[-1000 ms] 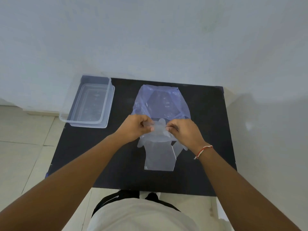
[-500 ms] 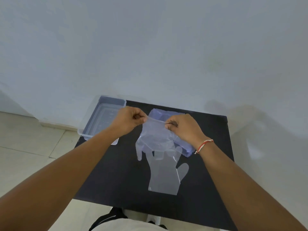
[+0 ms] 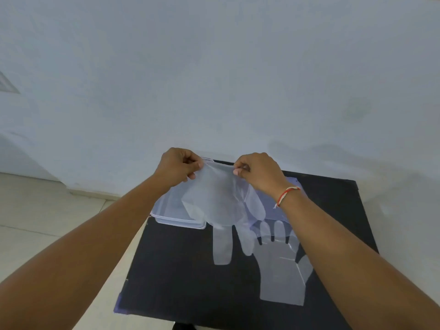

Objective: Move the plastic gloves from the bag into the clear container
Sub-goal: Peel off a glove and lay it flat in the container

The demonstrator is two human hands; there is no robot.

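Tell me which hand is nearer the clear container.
Left. The left hand is above the clear container, pinching the held glove; the right hand pinches its other corner, off to the container's right.

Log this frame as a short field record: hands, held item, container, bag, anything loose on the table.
left hand: pinching the held glove's cuff
right hand: pinching the same cuff, thread band on wrist
held glove: lifted, stretched between both hands, fingers hanging down, in front of the container
container: clear, on the table's far left corner; contents cannot be told
bag: bluish, on the table, mostly hidden behind the right wrist
second glove: flat on the table, fingers pointing away
table: black top
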